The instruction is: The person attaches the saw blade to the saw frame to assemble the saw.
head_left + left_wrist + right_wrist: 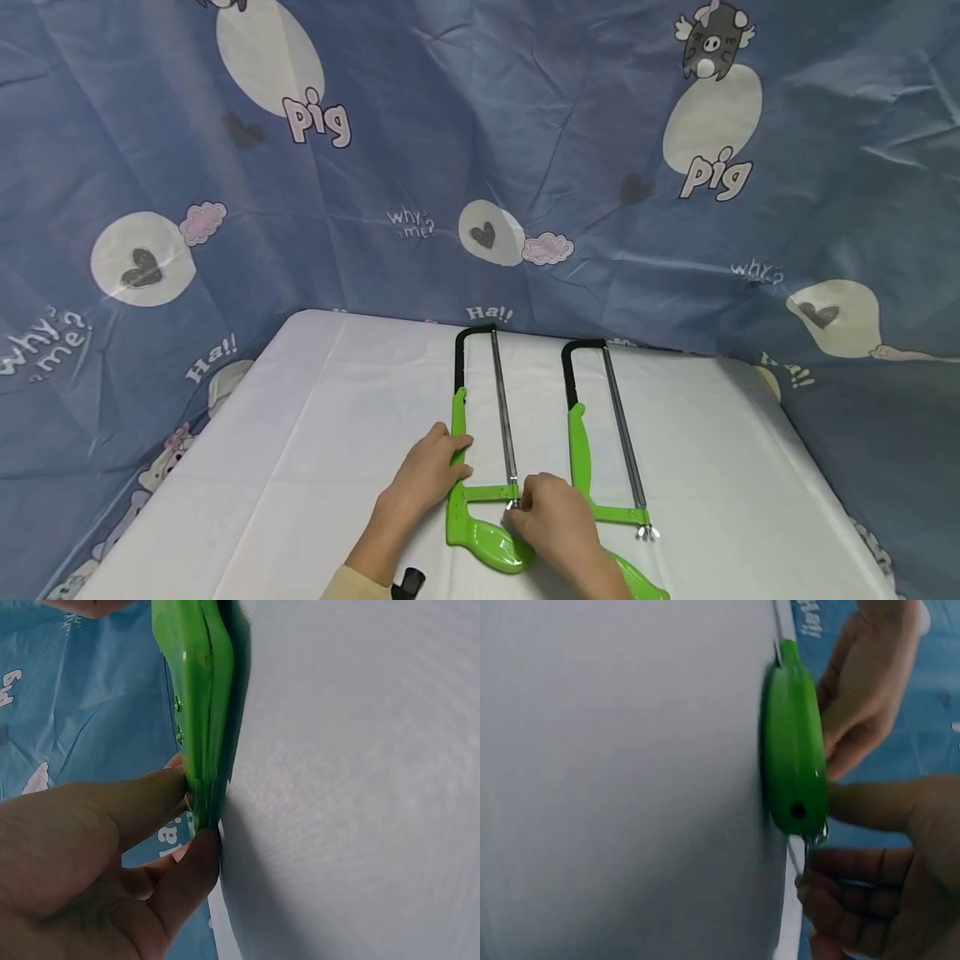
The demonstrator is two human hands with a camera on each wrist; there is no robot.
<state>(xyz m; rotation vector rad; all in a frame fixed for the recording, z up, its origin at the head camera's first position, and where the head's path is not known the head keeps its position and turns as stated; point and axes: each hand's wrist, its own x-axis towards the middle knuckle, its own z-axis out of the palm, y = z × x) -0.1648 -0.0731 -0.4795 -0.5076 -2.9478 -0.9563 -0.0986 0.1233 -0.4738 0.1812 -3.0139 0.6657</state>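
Observation:
Two hacksaws with green handles and black front frames lie side by side on the white table. My left hand (423, 471) holds the green frame of the left hacksaw (491, 542), thumb on one side and fingers on the other, as the left wrist view also shows. At the lower end of that saw's grey blade (503, 400), my right hand (558, 521) pinches the silver wing nut (512, 504). In the right wrist view the rounded green grip (795, 750) partly covers this spot. The right hacksaw (580, 450) lies untouched, its grip partly hidden by my right forearm.
The white table (360, 392) runs back to a blue printed cloth (420, 167) hanging behind it. A small black object (409, 581) shows beside the left sleeve. Another silver wing nut (647, 532) sits on the right hacksaw.

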